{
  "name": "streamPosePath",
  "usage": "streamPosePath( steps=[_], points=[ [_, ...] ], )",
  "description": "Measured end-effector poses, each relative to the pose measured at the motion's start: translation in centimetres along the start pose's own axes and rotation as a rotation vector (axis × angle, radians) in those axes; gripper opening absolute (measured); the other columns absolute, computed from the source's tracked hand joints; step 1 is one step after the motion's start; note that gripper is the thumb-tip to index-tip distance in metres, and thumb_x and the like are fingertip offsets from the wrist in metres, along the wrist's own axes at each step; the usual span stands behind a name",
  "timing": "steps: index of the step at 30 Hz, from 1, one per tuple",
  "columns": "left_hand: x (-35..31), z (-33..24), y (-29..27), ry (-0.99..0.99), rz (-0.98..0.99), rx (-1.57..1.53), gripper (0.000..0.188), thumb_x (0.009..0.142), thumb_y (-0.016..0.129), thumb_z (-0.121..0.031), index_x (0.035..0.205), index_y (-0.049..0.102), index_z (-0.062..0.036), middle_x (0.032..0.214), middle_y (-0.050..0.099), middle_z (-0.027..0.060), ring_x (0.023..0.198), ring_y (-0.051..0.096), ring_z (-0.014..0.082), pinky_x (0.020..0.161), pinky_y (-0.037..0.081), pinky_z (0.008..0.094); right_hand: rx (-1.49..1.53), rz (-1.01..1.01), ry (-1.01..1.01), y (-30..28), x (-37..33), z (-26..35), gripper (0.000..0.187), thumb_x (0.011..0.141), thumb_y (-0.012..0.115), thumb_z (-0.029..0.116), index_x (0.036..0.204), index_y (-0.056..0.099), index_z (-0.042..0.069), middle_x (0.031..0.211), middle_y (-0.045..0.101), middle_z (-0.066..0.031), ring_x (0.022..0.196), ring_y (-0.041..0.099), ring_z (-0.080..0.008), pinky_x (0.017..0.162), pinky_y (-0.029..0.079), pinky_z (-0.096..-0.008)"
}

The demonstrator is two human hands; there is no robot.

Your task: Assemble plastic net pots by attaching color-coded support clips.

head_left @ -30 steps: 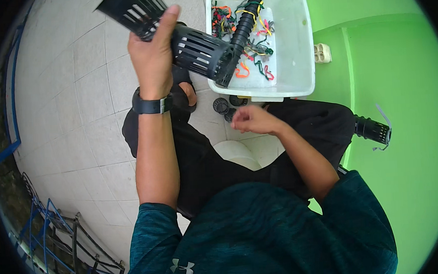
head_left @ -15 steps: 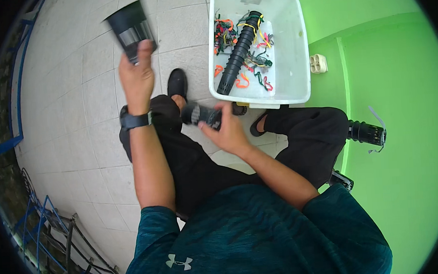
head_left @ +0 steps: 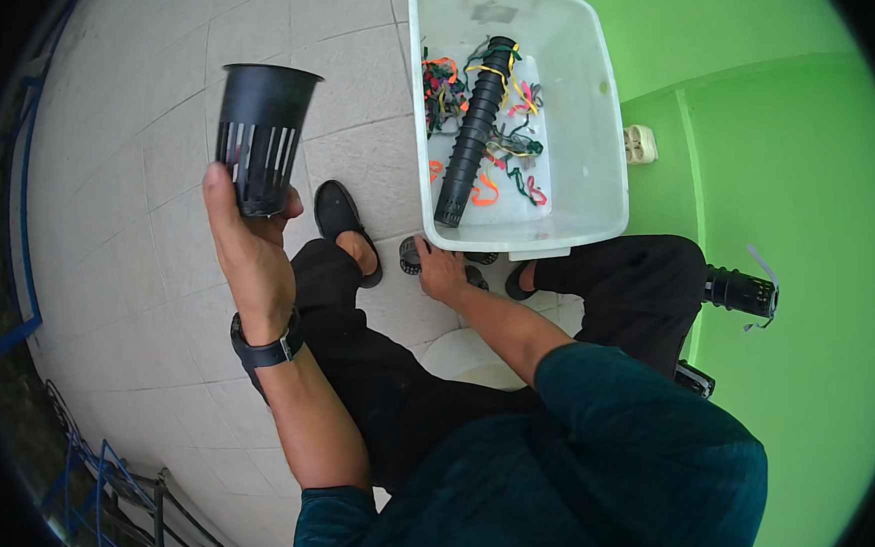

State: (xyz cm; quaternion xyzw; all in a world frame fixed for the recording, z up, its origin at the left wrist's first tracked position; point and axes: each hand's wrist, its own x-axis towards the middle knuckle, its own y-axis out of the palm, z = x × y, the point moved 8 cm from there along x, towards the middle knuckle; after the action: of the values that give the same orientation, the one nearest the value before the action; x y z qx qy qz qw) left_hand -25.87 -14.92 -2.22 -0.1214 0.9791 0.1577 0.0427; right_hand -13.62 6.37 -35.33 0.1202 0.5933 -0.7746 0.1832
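Note:
A black plastic net pot [head_left: 268,118] with slotted sides stands upright, mouth up, in my raised left hand [head_left: 253,250]; the fingers and thumb are wrapped round its lower part. Low between my feet, my right hand [head_left: 444,271] has its fingers closed at the side of a second black net pot [head_left: 410,256], seen end on. Part of that pot is hidden by the fingers. Beside the right hand, more black net pots [head_left: 476,276] show partly under the tub's near edge.
Ahead is a white plastic tub [head_left: 516,241] with a long nested stack of black net pots [head_left: 472,146] and coloured strips [head_left: 444,98]. A green wall [head_left: 781,152] rises on the right, with a cream socket [head_left: 640,145]. More black pots [head_left: 742,293] are by my right knee. Blue and dark metal frames [head_left: 120,483] stand left.
My left hand has come nearer and turned its net pot upright. My right hand has gone down and forward with its black pot to beside the tub's near edge.

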Motion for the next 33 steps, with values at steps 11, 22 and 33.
streamPosePath(
  steps=[11,22,33],
  points=[
    [-1.3,-2.8,1.5,0.219,-0.077,0.292,0.055,0.083,0.079,-0.024,0.125,0.054,0.0020,0.109,0.063,0.0147,0.102,0.060,0.0187,0.092,0.048,0.0332,0.981,0.147,-0.264,-24.1,-2.1,-1.7,0.013,0.093,0.067,0.017,0.097,0.068,0.004,0.090,0.069,-0.0019,0.081,0.064,-0.0101,0.071,0.053,-0.0280],
    [-0.9,-2.0,2.0,0.112,0.092,-0.354,0.067,0.089,0.065,-0.036,0.145,0.039,-0.0101,0.152,0.034,0.0244,0.140,0.037,0.0385,0.113,0.033,0.0576,0.083,0.244,-0.140,-7.0,12.7,-18.2,0.028,0.081,0.072,0.028,0.103,0.070,0.010,0.094,0.072,-0.0147,0.086,0.070,-0.0325,0.080,0.056,-0.0411],
    [-1.6,1.1,7.5,-0.034,0.446,0.119,0.101,0.055,0.081,-0.072,0.119,0.056,0.0015,0.101,0.065,0.0165,0.095,0.062,0.0239,0.088,0.050,0.0352,0.427,0.188,0.150,-2.9,14.9,-21.9,0.019,0.081,0.069,0.015,0.096,0.065,0.006,0.085,0.072,-0.0137,0.078,0.070,-0.0246,0.072,0.056,-0.0361]
  ],
)
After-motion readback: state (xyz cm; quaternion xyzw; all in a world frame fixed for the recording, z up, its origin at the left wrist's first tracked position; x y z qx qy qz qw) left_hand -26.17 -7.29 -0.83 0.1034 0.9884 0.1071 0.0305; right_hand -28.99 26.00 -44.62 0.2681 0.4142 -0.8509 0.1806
